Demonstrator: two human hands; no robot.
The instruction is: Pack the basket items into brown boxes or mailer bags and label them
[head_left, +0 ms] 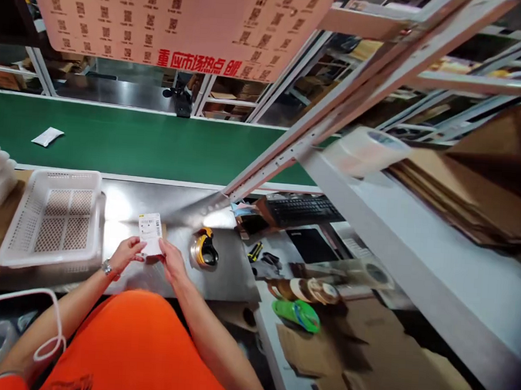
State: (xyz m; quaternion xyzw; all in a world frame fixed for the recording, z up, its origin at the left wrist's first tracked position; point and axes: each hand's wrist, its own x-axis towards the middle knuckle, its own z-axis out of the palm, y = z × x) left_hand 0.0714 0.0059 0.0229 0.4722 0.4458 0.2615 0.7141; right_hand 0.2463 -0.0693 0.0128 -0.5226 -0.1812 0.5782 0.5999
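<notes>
A white printed shipping label [150,233] with a small yellow mark at its top corner lies over a small brown piece, perhaps a cardboard box [164,232], of which only the edges show. My left hand [126,256], with a watch at the wrist, pinches the label's lower left edge. At the lower right, my right hand [173,261] grips the label and the brown piece together. Both hands are above the steel table [233,270], close to my body. A yellow and black tape dispenser [205,248] with a clear roll stands to the right of my right hand.
A white plastic basket [93,232] stands left. Behind the table runs a green conveyor belt [157,147] carrying a white packet [47,136]. Rightward are a keyboard [304,209], tape rolls [303,290] and flat cardboard [379,343]. A slanted metal post [284,155] and shelf [399,239] jut in.
</notes>
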